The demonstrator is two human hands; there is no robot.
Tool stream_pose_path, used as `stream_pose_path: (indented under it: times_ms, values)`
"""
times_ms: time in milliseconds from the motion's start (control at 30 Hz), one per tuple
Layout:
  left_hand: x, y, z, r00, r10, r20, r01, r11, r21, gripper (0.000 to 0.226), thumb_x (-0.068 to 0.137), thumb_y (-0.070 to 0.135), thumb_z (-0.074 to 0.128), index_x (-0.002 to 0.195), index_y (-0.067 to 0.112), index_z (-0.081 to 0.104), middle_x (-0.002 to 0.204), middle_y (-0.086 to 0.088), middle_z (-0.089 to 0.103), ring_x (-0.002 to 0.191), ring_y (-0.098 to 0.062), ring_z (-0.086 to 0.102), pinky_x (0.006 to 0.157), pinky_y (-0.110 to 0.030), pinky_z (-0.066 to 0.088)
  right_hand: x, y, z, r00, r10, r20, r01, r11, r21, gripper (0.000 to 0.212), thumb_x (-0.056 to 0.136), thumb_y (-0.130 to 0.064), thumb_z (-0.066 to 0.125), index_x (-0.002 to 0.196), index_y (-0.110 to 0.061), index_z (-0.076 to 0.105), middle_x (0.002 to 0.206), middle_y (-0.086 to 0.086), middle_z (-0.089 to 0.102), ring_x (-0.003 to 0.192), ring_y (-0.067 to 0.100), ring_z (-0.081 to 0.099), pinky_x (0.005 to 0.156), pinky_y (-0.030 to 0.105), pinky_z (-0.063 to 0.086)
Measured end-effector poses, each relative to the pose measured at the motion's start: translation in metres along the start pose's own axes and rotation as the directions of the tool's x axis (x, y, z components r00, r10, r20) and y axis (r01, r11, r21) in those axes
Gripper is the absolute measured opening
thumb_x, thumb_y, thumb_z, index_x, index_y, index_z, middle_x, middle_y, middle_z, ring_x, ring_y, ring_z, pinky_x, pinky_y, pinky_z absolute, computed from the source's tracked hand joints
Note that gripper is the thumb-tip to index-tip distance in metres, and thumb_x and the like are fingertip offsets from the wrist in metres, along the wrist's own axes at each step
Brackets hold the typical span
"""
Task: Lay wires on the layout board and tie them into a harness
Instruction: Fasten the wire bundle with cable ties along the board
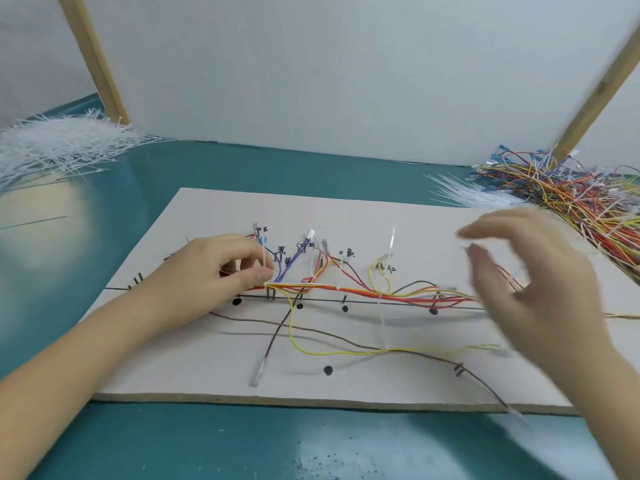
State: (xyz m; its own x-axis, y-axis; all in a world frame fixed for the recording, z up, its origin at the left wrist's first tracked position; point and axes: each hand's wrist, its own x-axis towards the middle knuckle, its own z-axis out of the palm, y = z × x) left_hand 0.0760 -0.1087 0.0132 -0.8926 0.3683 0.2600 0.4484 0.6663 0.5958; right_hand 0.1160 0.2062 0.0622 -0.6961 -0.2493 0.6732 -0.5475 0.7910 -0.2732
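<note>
Teal table (207, 445) front edge bare | grey rectangular layout board (214, 375) mid-table | red-orange-yellow wire bundle (346, 291) on board centre line, several white zip ties (382, 317) on | left hand (214, 268) pinches tie at bundle's left end | right hand (526, 282) spread, blurred, holds nothing | brown, yellow wires loose: partway, more tying left

Matt, seemingly cardboard layout board (207, 358), glossy teal table (207, 445), plastic-coated wires (363, 294).

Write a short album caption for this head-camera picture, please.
Left hand pinches a cable tie on the wire bundle on the layout board; the blurred right hand hovers open.
</note>
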Motion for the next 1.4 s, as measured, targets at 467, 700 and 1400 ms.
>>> stream_pose_path:
  times_ms: [467, 700, 1400]
  values:
    - [-0.008, 0.000, -0.004, 0.957, 0.188, -0.220, -0.164, 0.979, 0.122, 0.035, 0.090, 0.040, 0.035, 0.072, 0.017, 0.056, 0.073, 0.010, 0.054, 0.065, 0.000, 0.049, 0.059, -0.021, 0.039, 0.034, -0.099, 0.116, 0.851, 0.098, 0.517, -0.281, 0.915, 0.289, 0.017, 0.092, -0.036, 0.053, 0.104, -0.029, 0.064, 0.063, -0.009, 0.052, 0.061, 0.015, 0.050, 0.061, 0.030, 0.040]
    - [-0.010, -0.001, 0.003, 0.934, 0.216, -0.285, -0.187, 0.974, 0.126, 0.040, 0.089, 0.035, 0.041, 0.069, 0.005, 0.059, 0.064, 0.008, 0.056, 0.065, -0.003, 0.056, 0.059, -0.014, 0.041, 0.033, -0.095, 0.122, 0.853, 0.195, 0.485, -0.385, 0.861, 0.331, 0.015, 0.084, -0.041, 0.061, 0.091, -0.032, 0.070, 0.050, -0.014, 0.050, 0.058, 0.006, 0.051, 0.054, 0.028, 0.039]
    - [-0.006, -0.032, 0.000, 0.958, 0.024, -0.286, -0.071, 0.985, -0.155, 0.052, 0.067, 0.077, 0.058, 0.089, 0.030, 0.054, 0.060, 0.008, 0.054, 0.045, -0.011, 0.048, 0.038, -0.017, 0.035, -0.005, -0.054, 0.048, 0.962, 0.021, 0.271, -0.120, 0.927, 0.354, 0.025, 0.090, -0.039, 0.047, 0.114, -0.038, 0.040, 0.069, -0.008, 0.057, 0.056, 0.010, 0.048, 0.057, 0.034, 0.046]
